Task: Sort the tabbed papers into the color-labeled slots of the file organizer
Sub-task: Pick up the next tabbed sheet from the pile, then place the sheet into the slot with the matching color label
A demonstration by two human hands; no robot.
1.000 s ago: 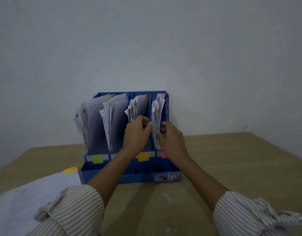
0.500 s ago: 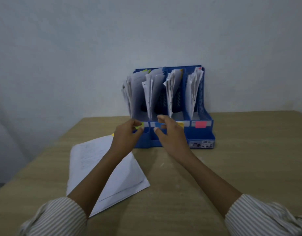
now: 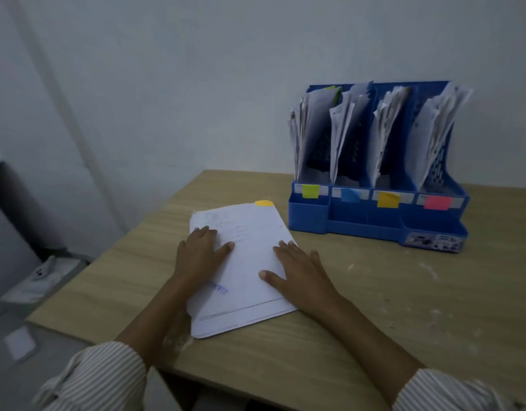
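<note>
Papers: thin white stack with a yellow tab (image 3: 245, 262), flat on the wooden counter (image 3: 404, 307), left of the organizer.
Hands: left hand (image 3: 201, 253) and right hand (image 3: 297, 272) rest flat on it, fingers straight, gripping nothing.
Handling: probably light, floppy, slippery; pinch a long edge.
Organizer: blue plastic four-slot file organizer (image 3: 374, 221), every slot holding upright papers; the yellow label (image 3: 388, 199) marks the third slot.

A light wood-grain table (image 3: 374, 307) stands against a plain white wall (image 3: 196, 69) — its top flecked with pale specks toward the right. Left of the table, a grey floor (image 3: 6, 366) lies in shadow, with a white bag (image 3: 39, 280) and a pale square (image 3: 20, 342) on it. The light is dim and bluish.
</note>
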